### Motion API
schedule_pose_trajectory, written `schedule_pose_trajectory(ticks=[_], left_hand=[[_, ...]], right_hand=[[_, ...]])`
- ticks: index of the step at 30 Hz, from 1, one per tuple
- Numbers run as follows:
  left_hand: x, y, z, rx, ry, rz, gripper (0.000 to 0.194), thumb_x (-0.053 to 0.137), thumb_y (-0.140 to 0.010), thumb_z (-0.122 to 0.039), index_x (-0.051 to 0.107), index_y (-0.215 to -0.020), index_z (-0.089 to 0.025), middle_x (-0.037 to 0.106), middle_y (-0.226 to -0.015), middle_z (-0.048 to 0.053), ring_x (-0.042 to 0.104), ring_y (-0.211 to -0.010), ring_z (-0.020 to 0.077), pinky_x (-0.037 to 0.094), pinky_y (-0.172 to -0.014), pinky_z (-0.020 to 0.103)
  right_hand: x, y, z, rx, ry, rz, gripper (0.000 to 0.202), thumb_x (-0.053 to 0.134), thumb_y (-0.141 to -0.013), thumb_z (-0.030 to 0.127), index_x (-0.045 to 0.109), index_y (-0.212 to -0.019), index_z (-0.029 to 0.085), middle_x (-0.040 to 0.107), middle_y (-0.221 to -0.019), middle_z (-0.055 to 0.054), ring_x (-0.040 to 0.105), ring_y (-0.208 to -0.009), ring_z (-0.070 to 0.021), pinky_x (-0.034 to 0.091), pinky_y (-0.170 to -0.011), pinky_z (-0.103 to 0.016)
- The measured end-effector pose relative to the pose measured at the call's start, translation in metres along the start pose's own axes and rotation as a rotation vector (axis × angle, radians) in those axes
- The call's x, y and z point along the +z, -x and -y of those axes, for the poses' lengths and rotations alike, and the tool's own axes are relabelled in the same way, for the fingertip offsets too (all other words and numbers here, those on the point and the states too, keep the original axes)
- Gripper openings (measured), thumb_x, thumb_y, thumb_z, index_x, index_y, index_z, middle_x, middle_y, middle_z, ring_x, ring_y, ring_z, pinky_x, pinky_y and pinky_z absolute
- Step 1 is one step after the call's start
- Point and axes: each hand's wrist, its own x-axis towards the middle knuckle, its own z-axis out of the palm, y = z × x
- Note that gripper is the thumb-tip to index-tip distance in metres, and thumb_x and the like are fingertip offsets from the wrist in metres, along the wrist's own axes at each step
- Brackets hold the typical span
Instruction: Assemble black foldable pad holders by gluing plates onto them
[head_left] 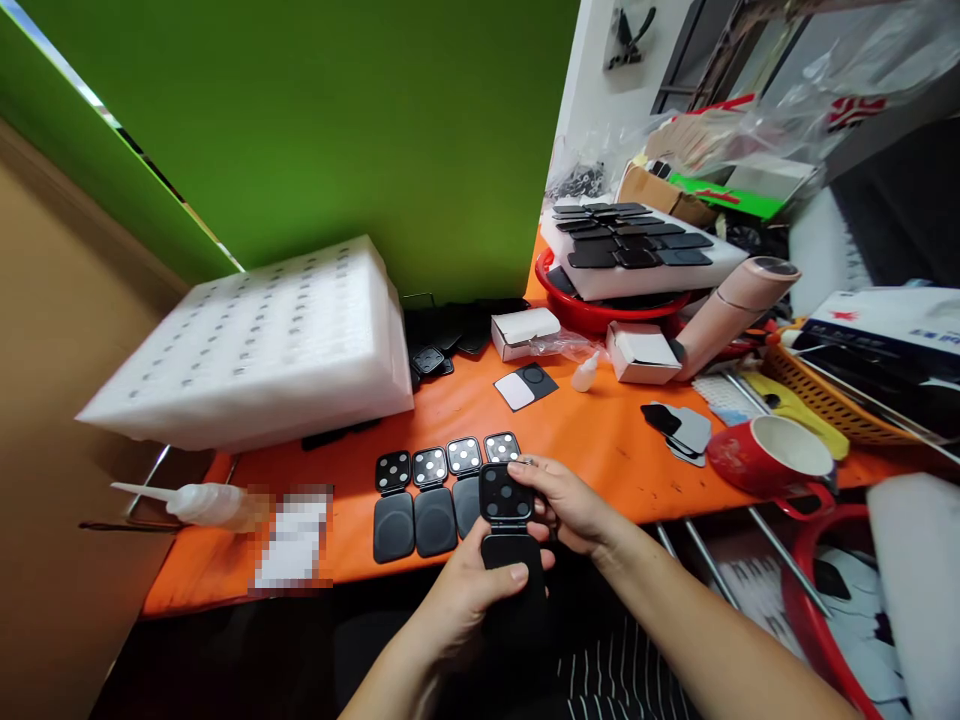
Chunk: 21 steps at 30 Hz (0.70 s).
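Near the table's front edge, a black hinged device [507, 495] is held up unfolded, its upper square panel showing several round dots. My left hand [480, 585] wraps round its lower panel, thumb on the front. With closed fingers, my right hand [566, 500] grips the right edge of the upper panel. Behind and left of it, similar hinged devices [394, 525] lie open in a row, their upper panels dotted with pale circles. The held device and my left hand partly cover the row's right end.
A white foam block [262, 350] stands at the left, by a squeeze bottle [206, 504]. Behind are small white boxes [645, 352] and a dropper bottle [585, 373]. A red mug [772, 455], pink flask [739, 315] and orange basket [840, 400] crowd the right.
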Motion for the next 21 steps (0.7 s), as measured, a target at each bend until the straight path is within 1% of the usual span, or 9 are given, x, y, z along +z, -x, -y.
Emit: schedule_pose_trajectory(ticks=[4, 7, 10, 14, 16, 18, 20, 21], left_hand=[[0.0, 0.0, 0.002, 0.022, -0.017, 0.019, 0.051, 0.076, -0.064, -0.019, 0.054, -0.11, -0.02, 0.068, -0.101, 0.009, 0.067, -0.082, 0.0225, 0.05, -0.071, 0.031], [0.0, 0.0, 0.004, 0.023, -0.016, 0.025, 0.052, 0.077, -0.064, -0.02, 0.054, -0.11, -0.02, 0.068, -0.104, 0.01, 0.066, -0.089, 0.0259, 0.05, -0.074, 0.034], [0.001, 0.0, 0.005, 0.024, -0.008, 0.01, 0.052, 0.078, -0.061, -0.02, 0.055, -0.108, -0.02, 0.066, -0.108, 0.01, 0.065, -0.095, 0.0268, 0.05, -0.076, 0.034], [0.005, 0.0, 0.006, 0.016, 0.015, -0.004, 0.052, 0.08, -0.058, -0.021, 0.057, -0.106, -0.019, 0.066, -0.108, 0.01, 0.066, -0.089, 0.0257, 0.051, -0.073, 0.034], [0.008, -0.003, 0.006, 0.041, 0.028, -0.044, 0.051, 0.08, -0.059, -0.024, 0.058, -0.105, -0.019, 0.068, -0.102, 0.009, 0.066, -0.084, 0.0242, 0.05, -0.071, 0.033], [0.01, -0.008, 0.006, 0.137, 0.029, -0.145, 0.044, 0.078, -0.063, -0.027, 0.059, -0.101, -0.018, 0.069, -0.091, 0.006, 0.065, -0.077, 0.0194, 0.049, -0.069, 0.027], [0.008, -0.013, 0.007, 0.21, 0.07, -0.229, 0.03, 0.073, -0.069, -0.032, 0.06, -0.092, -0.017, 0.066, -0.07, 0.0, 0.06, -0.059, 0.0109, 0.044, -0.056, 0.019], [0.006, -0.015, 0.008, 0.2, 0.129, -0.22, 0.024, 0.069, -0.073, -0.033, 0.06, -0.086, -0.017, 0.06, -0.058, -0.003, 0.052, -0.047, 0.0069, 0.038, -0.046, 0.016]], right_hand=[[0.003, 0.003, 0.003, 0.001, -0.06, -0.013, 0.034, 0.067, -0.071, 0.041, 0.044, -0.066, 0.017, 0.036, -0.042, 0.011, 0.023, -0.032, -0.0001, 0.014, -0.03, -0.012], [0.004, 0.005, 0.005, 0.012, -0.076, -0.017, 0.034, 0.068, -0.07, 0.042, 0.043, -0.066, 0.018, 0.038, -0.041, 0.011, 0.027, -0.029, -0.0008, 0.015, -0.028, -0.012], [0.005, 0.008, 0.006, 0.02, -0.083, -0.01, 0.035, 0.067, -0.07, 0.043, 0.043, -0.067, 0.018, 0.038, -0.041, 0.011, 0.029, -0.028, -0.0016, 0.016, -0.028, -0.013], [0.007, 0.011, 0.007, -0.042, -0.046, -0.045, 0.037, 0.069, -0.068, 0.044, 0.041, -0.064, 0.019, 0.037, -0.041, 0.011, 0.027, -0.031, -0.0013, 0.016, -0.03, -0.013], [0.006, 0.012, 0.009, -0.103, 0.021, -0.091, 0.04, 0.068, -0.068, 0.047, 0.04, -0.063, 0.019, 0.037, -0.042, 0.01, 0.028, -0.033, -0.0021, 0.018, -0.031, -0.014], [0.004, 0.013, 0.012, -0.171, 0.119, -0.145, 0.042, 0.067, -0.068, 0.051, 0.04, -0.062, 0.019, 0.037, -0.042, 0.01, 0.029, -0.035, -0.003, 0.018, -0.032, -0.015], [-0.001, 0.013, 0.014, -0.23, 0.2, -0.165, 0.042, 0.06, -0.072, 0.057, 0.043, -0.066, 0.02, 0.037, -0.042, 0.009, 0.027, -0.035, -0.0041, 0.017, -0.033, -0.017], [-0.003, 0.013, 0.014, -0.26, 0.227, -0.168, 0.042, 0.056, -0.074, 0.06, 0.046, -0.072, 0.019, 0.037, -0.042, 0.009, 0.026, -0.036, -0.0046, 0.016, -0.034, -0.018]])
